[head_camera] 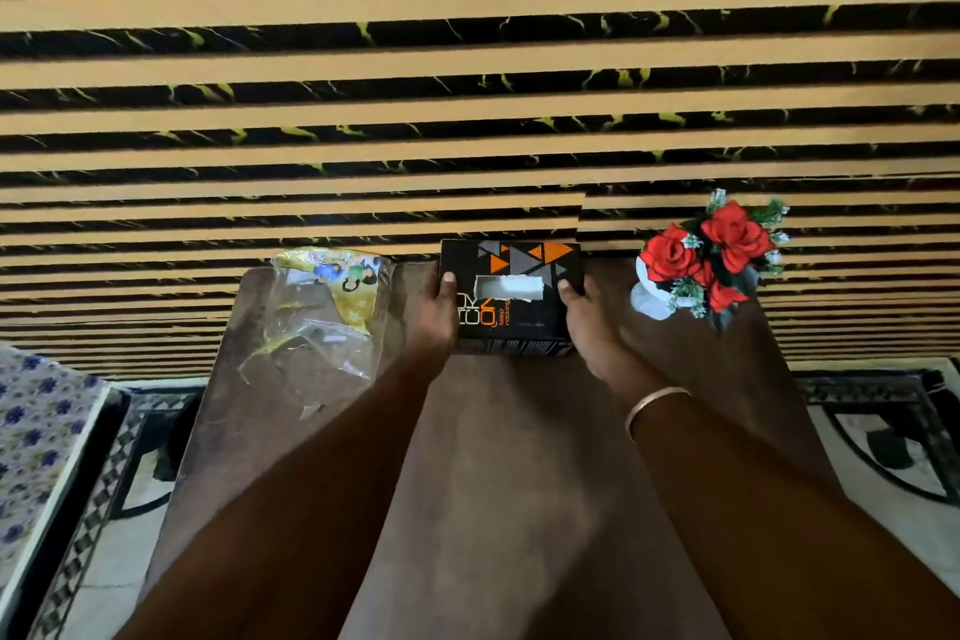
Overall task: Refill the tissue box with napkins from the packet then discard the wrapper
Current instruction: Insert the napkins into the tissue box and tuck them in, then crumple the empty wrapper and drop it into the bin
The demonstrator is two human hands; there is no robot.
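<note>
A black tissue box [514, 322] with orange and grey triangles stands at the far edge of the brown table [519, 457], against the wall. White napkins show through its torn top slot [509, 287]. My left hand [434, 322] grips the box's left end with the thumb on top. My right hand [589, 327] grips its right end the same way. A crumpled clear wrapper [317, 322] with a yellow printed part lies on the table to the left of the box, apart from both hands.
A white vase of red artificial roses [706, 260] stands on the table right of the box. The striped tan-and-black wall [467, 94] rises directly behind. A floral-covered bed [36, 442] sits at the left, and patterned floor [883, 452] flanks the table.
</note>
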